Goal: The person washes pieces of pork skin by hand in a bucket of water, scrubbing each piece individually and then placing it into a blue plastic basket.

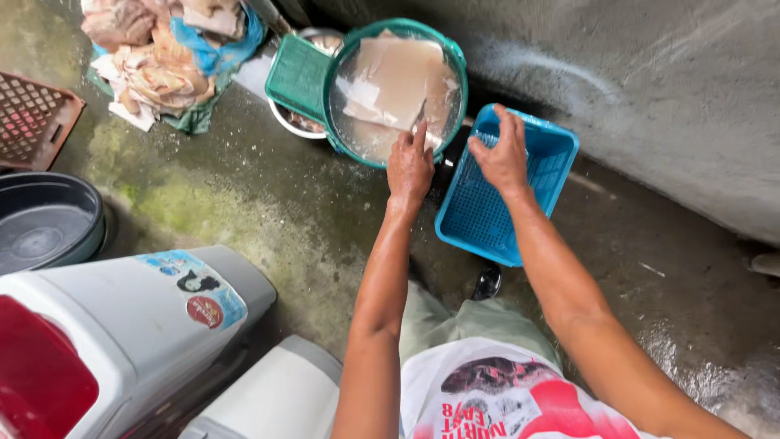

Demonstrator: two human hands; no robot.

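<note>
Head cam, looking down. I see both arms stretched fwd over wet concrete floor [268, 219].

Left hand [409, 167]: fingers curled over near rim of the round teal basin [457, 61], fingertips at the water edge and touching or just above a pale flat sheet [394, 81] lying in cloudy water. Can't tell whether it actually pinches the sheet; hand looks loosely bent, not a fist.

Right hand [504, 154]: palm down, fingers spread part-open, resting on far-left rim of the blue plastic basket [496, 219]. Grasp on rim looks light; thumb side hidden, so full closure can't be confirmed.

Basket sits tilted on floor, just right of basin, next to grey wall [650, 81]. Basin is at wall foot, top centre of view.

Surroundings: green mesh tray [299, 75] leaning at basin's left, metal bowl [284, 122] partly beneath it. Heap of pale skins/cloth-like pieces [150, 69] on blue sheeting, upper left. Brown crate [28, 118] far left. Dark round tub [45, 219] holding water below it. Grey and red appliance [106, 333] lower left.
</note>
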